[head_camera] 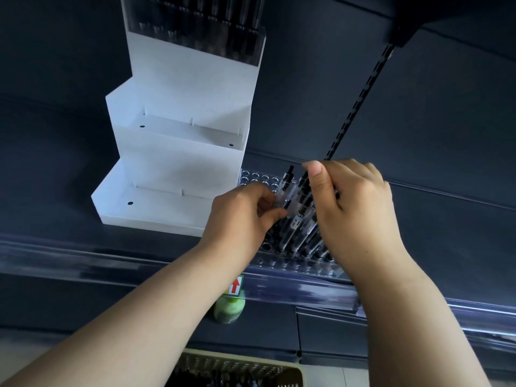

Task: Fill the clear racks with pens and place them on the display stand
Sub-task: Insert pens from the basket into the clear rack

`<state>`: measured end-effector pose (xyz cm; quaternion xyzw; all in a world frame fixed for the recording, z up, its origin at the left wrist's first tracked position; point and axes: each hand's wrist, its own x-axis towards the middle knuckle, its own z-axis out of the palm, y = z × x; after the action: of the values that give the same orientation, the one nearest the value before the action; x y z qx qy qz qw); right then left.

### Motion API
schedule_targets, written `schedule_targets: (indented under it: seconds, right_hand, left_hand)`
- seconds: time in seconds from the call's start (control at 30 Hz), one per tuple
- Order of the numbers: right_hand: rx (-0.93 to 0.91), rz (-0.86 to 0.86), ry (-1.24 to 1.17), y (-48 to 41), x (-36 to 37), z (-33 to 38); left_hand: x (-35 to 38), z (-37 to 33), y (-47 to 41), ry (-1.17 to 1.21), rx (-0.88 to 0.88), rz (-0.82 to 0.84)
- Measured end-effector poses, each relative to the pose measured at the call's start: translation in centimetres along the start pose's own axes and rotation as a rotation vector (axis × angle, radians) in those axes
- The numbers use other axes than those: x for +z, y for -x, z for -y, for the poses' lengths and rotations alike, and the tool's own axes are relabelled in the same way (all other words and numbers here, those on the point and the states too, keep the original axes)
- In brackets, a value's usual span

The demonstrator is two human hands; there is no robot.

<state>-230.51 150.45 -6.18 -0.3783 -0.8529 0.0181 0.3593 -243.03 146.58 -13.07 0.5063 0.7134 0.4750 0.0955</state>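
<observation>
A clear rack point(259, 177) with rows of round holes lies on the dark shelf, right of the white stepped display stand point(178, 152). Several black-capped pens point(296, 216) stand tilted in the rack's near rows. My left hand point(240, 216) pinches one pen between thumb and fingers at the rack's left side. My right hand point(354, 208) grips a bunch of pens from the right, thumb up, and covers part of the rack. A filled clear rack point(201, 32) of dark pens sits on the stand's top step; the two lower steps hold nothing.
A clear price rail point(111, 258) runs along the shelf's front edge. Below it are a green bottle point(229, 311) and a tan basket point(240, 370) holding more pens. A slotted black upright point(360, 99) rises behind the rack.
</observation>
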Motion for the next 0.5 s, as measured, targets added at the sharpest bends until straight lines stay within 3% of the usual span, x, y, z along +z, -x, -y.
schedule_targets:
  seconds: [0.17, 0.33, 0.5]
  right_hand:
    - [-0.057, -0.027, -0.024, 0.5, -0.6, 0.8]
    - [-0.213, -0.114, -0.039, 3.6, -0.9, 2.2]
    - [-0.294, 0.030, -0.067, 9.3, -0.4, 3.3]
  left_hand:
    - [-1.4, 0.2, 0.3, -0.057, 0.080, -0.014]
    - [-4.5, 0.3, 2.8, -0.275, 0.344, -0.051]
    - [-7.5, 0.9, 7.4, -0.573, 0.456, 0.082]
